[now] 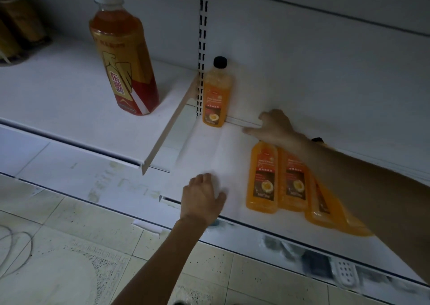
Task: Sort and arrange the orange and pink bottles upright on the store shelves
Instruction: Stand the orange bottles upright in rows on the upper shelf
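Hands both released, left hand [202, 197] resting palm-down near the front edge of the lower shelf [204, 151], right hand [272, 128] spread at its back edge, upright orange bottle [215, 97] in the back left corner, other orange bottles [263, 176] lying flat under the right forearm.

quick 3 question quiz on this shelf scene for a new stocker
1. True or false: the black-capped orange bottle stands upright.
2. The orange bottles just below the right hand are: A) upright, B) lying down, C) stacked in a box.
3. Fill in: the tall bottle on the upper shelf has a ___ cap.
Key: 1 true; 2 B; 3 white.
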The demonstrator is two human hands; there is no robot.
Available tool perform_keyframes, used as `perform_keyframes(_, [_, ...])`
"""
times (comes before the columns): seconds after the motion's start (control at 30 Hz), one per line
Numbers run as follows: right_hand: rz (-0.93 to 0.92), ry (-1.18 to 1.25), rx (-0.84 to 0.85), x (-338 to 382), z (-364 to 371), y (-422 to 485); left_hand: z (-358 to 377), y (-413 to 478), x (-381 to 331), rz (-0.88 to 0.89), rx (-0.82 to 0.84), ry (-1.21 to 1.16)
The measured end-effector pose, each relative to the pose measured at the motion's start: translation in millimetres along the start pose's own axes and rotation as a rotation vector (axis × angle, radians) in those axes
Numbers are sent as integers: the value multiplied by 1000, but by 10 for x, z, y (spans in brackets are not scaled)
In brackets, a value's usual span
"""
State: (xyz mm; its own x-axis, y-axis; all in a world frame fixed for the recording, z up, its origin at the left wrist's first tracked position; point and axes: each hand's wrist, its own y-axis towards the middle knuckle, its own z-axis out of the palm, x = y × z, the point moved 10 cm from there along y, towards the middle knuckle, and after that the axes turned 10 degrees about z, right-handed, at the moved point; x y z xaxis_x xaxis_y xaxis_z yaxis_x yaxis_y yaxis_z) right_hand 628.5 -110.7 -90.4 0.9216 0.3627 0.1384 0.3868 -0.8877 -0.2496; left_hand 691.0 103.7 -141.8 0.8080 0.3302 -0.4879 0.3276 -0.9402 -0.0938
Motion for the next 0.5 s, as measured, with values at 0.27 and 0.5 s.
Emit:
perform_keyframes(0.27, [53, -164, 147, -552, 548, -290, 434, 209, -591, -80, 128, -225])
perform_keyframes(0.5, [37, 227, 68, -256, 461, -438, 436, 97, -458, -75, 4, -444])
